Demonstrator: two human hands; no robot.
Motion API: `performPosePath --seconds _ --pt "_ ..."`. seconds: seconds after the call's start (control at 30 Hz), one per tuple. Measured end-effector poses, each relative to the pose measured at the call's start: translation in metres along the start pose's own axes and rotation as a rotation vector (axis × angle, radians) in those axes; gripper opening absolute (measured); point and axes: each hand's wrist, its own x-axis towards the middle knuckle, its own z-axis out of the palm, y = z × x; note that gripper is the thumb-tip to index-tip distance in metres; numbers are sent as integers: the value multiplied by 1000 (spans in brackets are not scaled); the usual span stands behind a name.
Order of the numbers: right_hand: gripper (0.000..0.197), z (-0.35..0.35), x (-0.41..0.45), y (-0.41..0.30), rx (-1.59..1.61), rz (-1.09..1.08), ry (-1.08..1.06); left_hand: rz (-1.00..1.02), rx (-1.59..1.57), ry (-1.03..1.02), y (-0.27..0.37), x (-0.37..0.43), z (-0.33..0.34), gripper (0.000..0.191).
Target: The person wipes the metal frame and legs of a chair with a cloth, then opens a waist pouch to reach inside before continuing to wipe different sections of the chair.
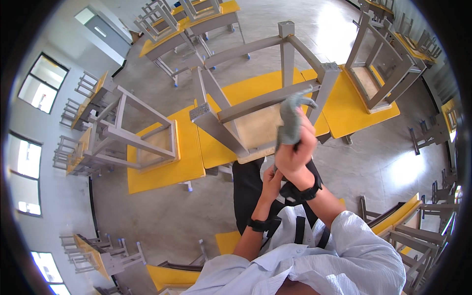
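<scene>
My right hand (299, 149) is raised in front of me, gripping a grey-green cloth (290, 120). The cloth's upper end flops over beside a leg of an upturned wooden stool (254, 96). Lower down, my left hand (271, 182) pinches what looks like the cloth's hanging end, partly hidden behind my right hand. That stool rests seat-down on yellow desktops (215, 147), its grey legs and rails pointing up. Whether the cloth touches the stool is not clear.
Another upturned stool (156, 143) sits on the desk to the left, and one more (372, 81) on the right. Behind me are yellow desks (173, 276) and stacked stools (416, 236). More desks with stools (206, 18) stand at the far side, near a grey door (107, 35).
</scene>
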Motion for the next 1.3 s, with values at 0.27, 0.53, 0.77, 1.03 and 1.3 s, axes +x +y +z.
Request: performPosePath --seconds 0.27,0.53,0.77,1.03,1.3 --pt "36 62 55 -23 -404 -188 -662 47 -14 284 9 10 -25 30" --pt "37 -5 87 1 -630 -238 -690 -23 248 179 8 8 -33 42" --pt "31 13 75 -7 -746 -237 -619 -90 201 33 16 5 -30 40" --pt "32 37 81 -14 -638 -290 -850 37 66 -111 7 19 -9 47" --pt "31 41 107 -4 -529 -280 -1173 92 99 -26 5 24 -20 50"
